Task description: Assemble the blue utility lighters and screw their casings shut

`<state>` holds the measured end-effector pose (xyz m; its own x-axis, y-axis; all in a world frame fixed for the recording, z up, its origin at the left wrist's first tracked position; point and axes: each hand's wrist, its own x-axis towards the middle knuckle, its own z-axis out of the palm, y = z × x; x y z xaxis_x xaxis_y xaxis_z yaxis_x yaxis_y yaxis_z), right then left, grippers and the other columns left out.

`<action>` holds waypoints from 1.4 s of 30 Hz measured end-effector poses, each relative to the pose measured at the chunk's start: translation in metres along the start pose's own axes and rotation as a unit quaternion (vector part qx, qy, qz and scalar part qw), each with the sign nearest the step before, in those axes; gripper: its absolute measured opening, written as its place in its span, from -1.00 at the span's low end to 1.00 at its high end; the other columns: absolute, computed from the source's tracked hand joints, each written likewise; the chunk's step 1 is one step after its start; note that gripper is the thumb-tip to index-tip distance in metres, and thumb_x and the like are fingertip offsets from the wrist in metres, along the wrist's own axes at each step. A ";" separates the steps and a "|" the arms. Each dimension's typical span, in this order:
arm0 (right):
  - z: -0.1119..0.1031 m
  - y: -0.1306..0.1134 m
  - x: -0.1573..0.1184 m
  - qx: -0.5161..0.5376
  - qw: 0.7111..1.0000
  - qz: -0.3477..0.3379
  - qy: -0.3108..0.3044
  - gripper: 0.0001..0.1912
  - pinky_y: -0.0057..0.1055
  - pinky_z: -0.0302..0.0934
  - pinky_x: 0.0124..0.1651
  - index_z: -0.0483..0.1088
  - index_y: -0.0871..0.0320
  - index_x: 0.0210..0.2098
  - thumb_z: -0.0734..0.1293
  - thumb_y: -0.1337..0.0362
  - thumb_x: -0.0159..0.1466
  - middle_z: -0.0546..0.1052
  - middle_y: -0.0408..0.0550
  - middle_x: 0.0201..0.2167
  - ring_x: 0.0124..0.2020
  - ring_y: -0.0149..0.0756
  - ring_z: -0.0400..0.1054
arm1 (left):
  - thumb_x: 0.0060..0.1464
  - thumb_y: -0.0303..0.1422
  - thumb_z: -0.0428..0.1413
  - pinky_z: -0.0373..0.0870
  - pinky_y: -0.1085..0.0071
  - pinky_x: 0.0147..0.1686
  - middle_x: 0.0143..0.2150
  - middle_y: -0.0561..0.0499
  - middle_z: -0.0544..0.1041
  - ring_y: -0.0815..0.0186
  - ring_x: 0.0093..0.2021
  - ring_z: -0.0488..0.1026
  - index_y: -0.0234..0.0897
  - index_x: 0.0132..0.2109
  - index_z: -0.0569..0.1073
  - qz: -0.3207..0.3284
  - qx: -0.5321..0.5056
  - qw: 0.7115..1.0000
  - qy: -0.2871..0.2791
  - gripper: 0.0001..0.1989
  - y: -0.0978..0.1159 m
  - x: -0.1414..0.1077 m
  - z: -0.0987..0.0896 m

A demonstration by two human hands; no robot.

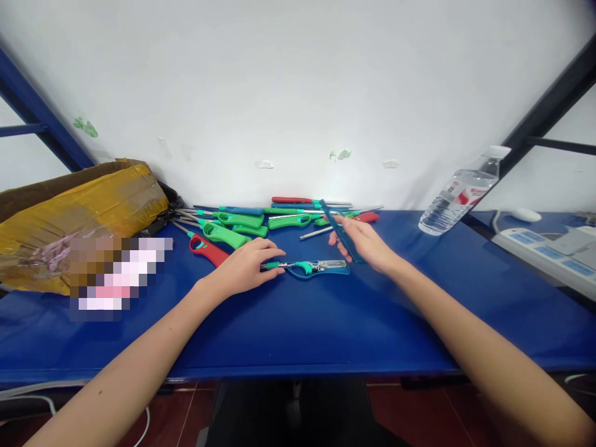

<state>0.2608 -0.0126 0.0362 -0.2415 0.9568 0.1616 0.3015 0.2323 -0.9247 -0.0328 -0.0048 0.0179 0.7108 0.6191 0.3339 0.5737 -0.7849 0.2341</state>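
Note:
An opened long-nosed lighter (321, 267) lies flat on the blue table, its teal trigger and silvery inner parts showing in one half of a dark blue casing. At its nozzle end, the fingers and thumb of my left hand (249, 264) close around the metal tube. To the right and a little higher, my right hand (361, 242) pinches the loose blue casing half (342, 230), tilted above the table and apart from the lighter. Beside that hand, a metal nozzle tube (316, 233) rests on the table, one end hidden behind the fingers.
Several green lighters (226, 236), a red lighter (207, 248) and others are piled along the wall. A taped cardboard box (84, 217) stands left, near a blurred patch. On the right are a water bottle (460, 189) and a white power strip (544, 254).

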 end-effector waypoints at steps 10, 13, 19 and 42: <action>-0.004 -0.008 0.002 0.199 0.978 0.068 -0.006 -0.48 -0.41 0.02 -0.68 0.40 0.17 -0.05 0.00 -0.01 0.34 0.47 0.00 -0.39 -0.62 -0.36 0.12 | 0.20 -0.28 0.14 0.43 0.27 -0.05 -0.07 -0.12 0.52 0.19 -0.06 0.46 -0.26 -0.06 0.53 0.023 -0.007 1.000 0.015 -0.79 0.005 0.002 0.001; -0.008 -0.008 0.001 0.174 0.984 0.045 -0.009 -0.51 -0.42 0.07 -0.64 0.39 0.14 -0.04 0.06 -0.05 0.35 0.51 0.03 -0.28 -0.55 -0.35 0.20 | 0.22 -0.32 0.12 0.41 0.28 -0.07 -0.10 -0.09 0.54 0.21 -0.10 0.46 -0.24 -0.16 0.57 0.042 0.000 0.999 0.025 -0.84 0.001 0.002 0.000; -0.005 -0.001 -0.001 0.013 0.997 -0.068 0.022 -0.51 -0.34 0.35 -0.35 0.38 0.16 0.06 0.31 -0.03 0.28 0.57 0.07 -0.14 -0.35 -0.28 0.41 | 0.24 -0.34 0.10 0.37 0.27 -0.07 -0.13 -0.09 0.55 0.21 -0.11 0.46 -0.23 -0.17 0.59 0.061 0.028 0.998 0.010 -0.83 0.001 0.002 0.000; 0.015 0.006 -0.008 -0.374 0.891 -0.217 -0.136 -0.55 -0.17 0.32 0.03 0.49 0.08 0.07 0.39 0.03 0.26 0.56 0.04 -0.04 -0.02 -0.08 0.43 | 0.15 -0.32 0.21 0.41 0.29 -0.01 -0.03 -0.09 0.52 0.19 -0.04 0.46 -0.25 -0.01 0.53 0.001 -0.025 1.000 0.005 -0.74 0.009 0.002 0.001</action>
<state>0.2504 -0.0220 0.0243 -0.6693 0.6942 0.2648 0.6308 0.7193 -0.2912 -0.0255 -0.0103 0.0196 0.7078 0.6174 0.3432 0.5511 -0.7866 0.2786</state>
